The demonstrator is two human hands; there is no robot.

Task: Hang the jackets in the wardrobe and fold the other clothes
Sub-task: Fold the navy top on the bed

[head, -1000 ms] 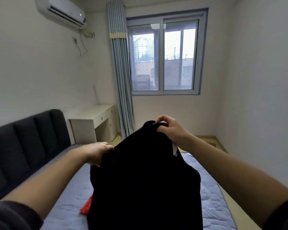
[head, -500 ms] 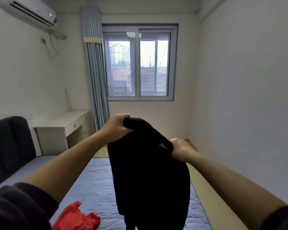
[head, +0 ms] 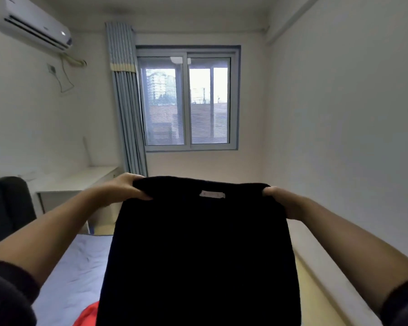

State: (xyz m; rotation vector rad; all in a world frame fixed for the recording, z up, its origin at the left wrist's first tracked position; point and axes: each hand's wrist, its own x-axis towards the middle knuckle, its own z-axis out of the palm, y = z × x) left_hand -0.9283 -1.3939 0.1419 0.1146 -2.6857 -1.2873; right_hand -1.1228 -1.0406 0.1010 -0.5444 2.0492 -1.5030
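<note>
Black garment (head: pixel 198 255) hangs in front of you, above the bed (head: pixel 76 274): your left hand (head: pixel 125 189) and right hand (head: pixel 280 203) each clench a top corner, top edge running left-right, length dropping straight down, both equally near.

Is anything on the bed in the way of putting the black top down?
Yes: a red garment lies on the bed, partly behind the hanging black top. The left hand and right hand grip its upper edge, nothing between.
</note>
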